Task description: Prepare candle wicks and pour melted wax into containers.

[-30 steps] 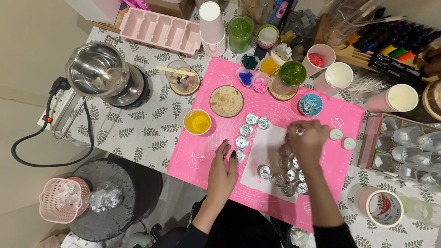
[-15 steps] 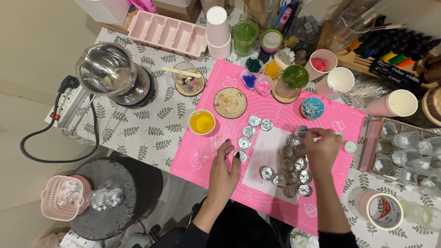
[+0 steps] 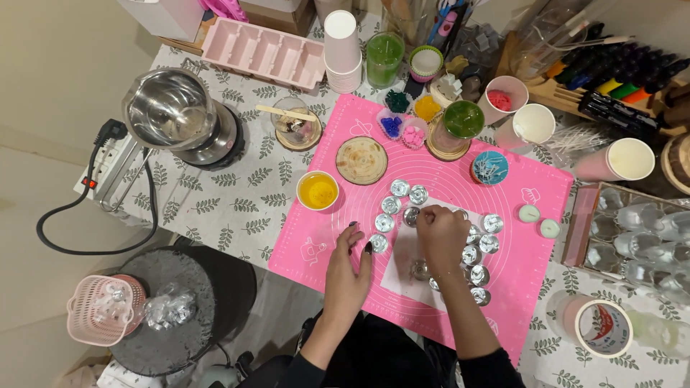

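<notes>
A smooth pink rubbery mat (image 3: 517,266) carries a white paper sheet (image 3: 402,276) ringed by shiny round foil cups (image 3: 399,188). The right hand (image 3: 442,237), now further left than before, pinches one cup. The left hand (image 3: 347,269) rests with fingers spread, touching a cup (image 3: 379,243).

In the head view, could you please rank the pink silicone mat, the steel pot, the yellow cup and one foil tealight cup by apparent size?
1. pink silicone mat
2. steel pot
3. yellow cup
4. foil tealight cup
The pot stands taller, nearer the camera, so it looks somewhat enlarged.

Leaf-print tablecloth (image 3: 237,201) — beige floor (image 3: 43,144)
</notes>
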